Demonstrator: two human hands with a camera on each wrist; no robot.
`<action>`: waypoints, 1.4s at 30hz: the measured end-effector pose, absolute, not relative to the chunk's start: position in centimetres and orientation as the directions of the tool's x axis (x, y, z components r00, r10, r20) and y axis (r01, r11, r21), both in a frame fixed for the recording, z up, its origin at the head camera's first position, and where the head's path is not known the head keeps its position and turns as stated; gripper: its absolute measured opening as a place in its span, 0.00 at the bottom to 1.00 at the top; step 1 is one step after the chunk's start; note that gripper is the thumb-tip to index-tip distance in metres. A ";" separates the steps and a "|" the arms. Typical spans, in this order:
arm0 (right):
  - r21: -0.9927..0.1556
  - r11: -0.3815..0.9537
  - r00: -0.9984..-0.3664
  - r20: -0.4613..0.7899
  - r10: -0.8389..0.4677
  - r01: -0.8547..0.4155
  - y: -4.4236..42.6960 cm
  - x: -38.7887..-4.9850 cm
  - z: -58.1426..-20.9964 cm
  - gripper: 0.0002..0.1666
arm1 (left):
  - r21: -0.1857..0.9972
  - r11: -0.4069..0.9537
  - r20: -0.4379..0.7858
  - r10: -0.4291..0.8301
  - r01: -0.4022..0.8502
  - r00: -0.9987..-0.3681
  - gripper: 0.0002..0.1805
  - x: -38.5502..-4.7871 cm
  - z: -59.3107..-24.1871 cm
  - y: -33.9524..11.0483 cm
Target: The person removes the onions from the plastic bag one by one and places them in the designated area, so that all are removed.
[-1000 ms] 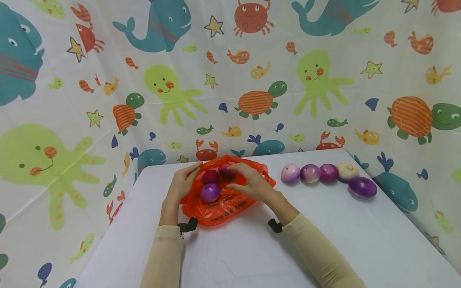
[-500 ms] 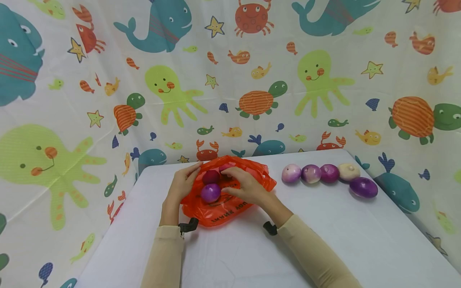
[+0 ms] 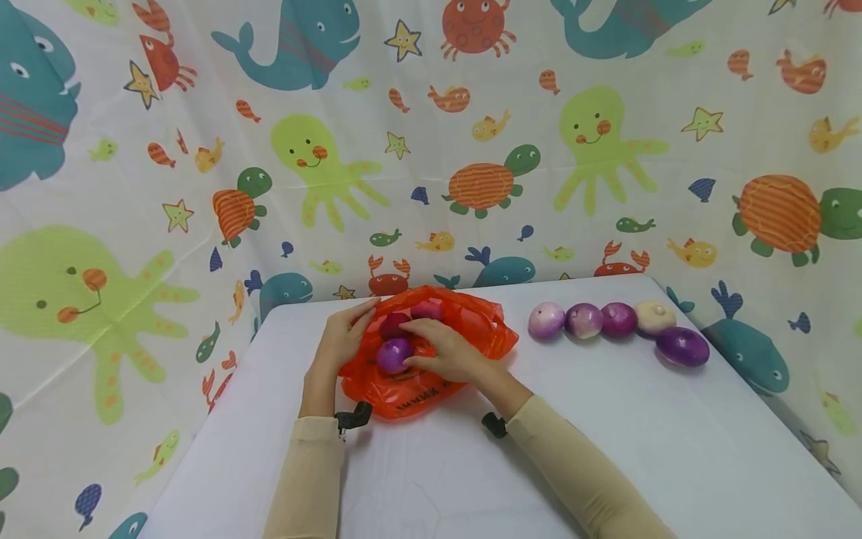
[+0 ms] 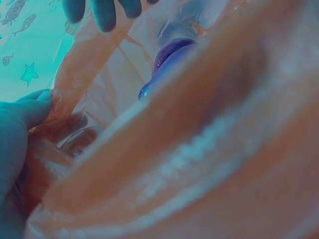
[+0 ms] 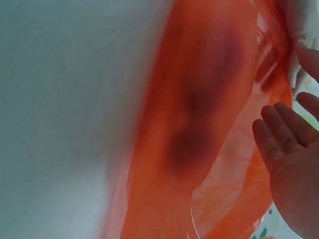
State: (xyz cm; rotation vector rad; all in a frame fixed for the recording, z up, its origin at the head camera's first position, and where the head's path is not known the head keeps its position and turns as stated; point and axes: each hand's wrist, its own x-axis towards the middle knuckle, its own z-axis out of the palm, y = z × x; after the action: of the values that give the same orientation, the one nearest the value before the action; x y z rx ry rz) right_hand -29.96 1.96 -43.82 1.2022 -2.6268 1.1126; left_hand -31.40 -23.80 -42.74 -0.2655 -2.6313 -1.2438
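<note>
A red plastic bag (image 3: 483, 322) lies mouth-up on the table, dark lettering on its near side. Inside sit a glossy purple onion (image 3: 393, 357), a dark red onion (image 3: 392, 325) and a pinkish-purple onion (image 3: 427, 309). My left hand (image 3: 339, 337) holds the bag's left rim; in the left wrist view its thumb (image 4: 37, 107) rests on the film. My right hand (image 3: 450, 353) reaches over the bag's opening, thumb and fingers apart, its tips close to the purple and dark red onions. Whether it touches them is unclear. The right wrist view shows those fingers (image 5: 279, 130) straight.
On the right of the white table (image 3: 572, 419) stands a row: pale purple onion (image 3: 546, 320), purple-white onion (image 3: 584, 320), dark purple onion (image 3: 618, 320), cream-coloured onion (image 3: 655, 318) and glossy purple oval vegetable (image 3: 682, 346). A patterned curtain (image 3: 431, 150) hangs behind.
My right hand has moved left across the bag's opening, away from the rear pinkish-purple onion, toward the other two. The left hand stays at the rim. The view has tilted slightly down.
</note>
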 end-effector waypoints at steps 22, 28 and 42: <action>-0.557 0.509 -0.702 0.203 -0.683 -0.656 -0.2 -30.7 -44.5 0.42 | 0.761 0.607 0.243 0.063 0.231 -0.968 0.22 -31.5 -42.5 -23.8; -0.549 0.506 -0.690 0.194 -0.697 -0.665 -0.7 -30.9 -44.8 0.43 | 0.758 0.613 0.237 0.056 0.221 -0.970 0.22 -31.4 -42.5 -23.9; -0.532 0.540 -0.703 0.156 -0.694 -0.652 -1.4 -31.0 -45.0 0.44 | 0.751 0.620 0.245 0.058 0.227 -0.968 0.22 -31.3 -42.7 -23.8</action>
State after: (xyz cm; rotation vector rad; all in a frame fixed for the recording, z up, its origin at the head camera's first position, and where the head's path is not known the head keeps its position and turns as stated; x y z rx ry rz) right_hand -30.97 -1.41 -45.04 1.2348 -2.8209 0.9247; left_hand -31.29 -23.80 -42.66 -0.2356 -2.6460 -1.2681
